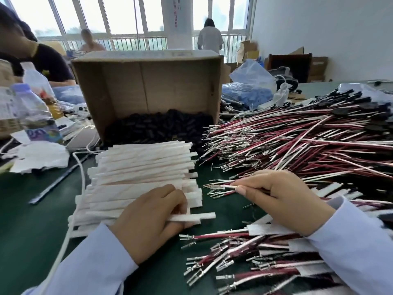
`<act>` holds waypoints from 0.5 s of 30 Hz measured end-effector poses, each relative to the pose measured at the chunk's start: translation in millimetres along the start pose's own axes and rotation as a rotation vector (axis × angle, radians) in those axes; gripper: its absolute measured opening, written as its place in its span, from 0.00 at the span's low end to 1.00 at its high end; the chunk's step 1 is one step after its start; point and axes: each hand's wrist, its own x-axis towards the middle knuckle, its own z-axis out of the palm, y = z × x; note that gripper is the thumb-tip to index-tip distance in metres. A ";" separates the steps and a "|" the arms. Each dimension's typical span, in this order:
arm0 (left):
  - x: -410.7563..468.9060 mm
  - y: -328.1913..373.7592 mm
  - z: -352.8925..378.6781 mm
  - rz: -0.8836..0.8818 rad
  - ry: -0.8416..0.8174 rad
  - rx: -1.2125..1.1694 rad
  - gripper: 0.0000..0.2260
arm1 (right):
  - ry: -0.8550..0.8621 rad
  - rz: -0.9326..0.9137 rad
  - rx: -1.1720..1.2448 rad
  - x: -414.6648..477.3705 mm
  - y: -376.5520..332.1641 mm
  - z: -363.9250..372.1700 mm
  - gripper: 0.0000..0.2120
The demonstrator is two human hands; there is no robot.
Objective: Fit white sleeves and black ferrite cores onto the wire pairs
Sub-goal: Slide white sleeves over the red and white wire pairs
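A green table (32,220) in a windowed workroom bears a cardboard box (148,86) of black ferrite cores (157,126), stacked white sleeves (140,165) and heaped wire pairs (297,135). The left hand (148,218) grips a single sleeve (195,217) at the stack's near edge. The right hand (282,196) pinches a wire pair (225,186) just beside it. The sleeved wires (265,228) at lower right are cut off by the frame.

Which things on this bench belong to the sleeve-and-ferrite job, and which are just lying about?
Belong: stack of white sleeves; black ferrite cores in the cardboard box; pile of wire pairs; sleeve gripped by the left hand; wire pair pinched by the right hand.
Lying about: plastic bottle; crumpled paper; blue bag.
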 end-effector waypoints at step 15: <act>2.0 30.5 -16.7 0.070 0.279 0.023 0.13 | 0.367 -0.214 0.484 -15.6 -19.0 -7.8 0.08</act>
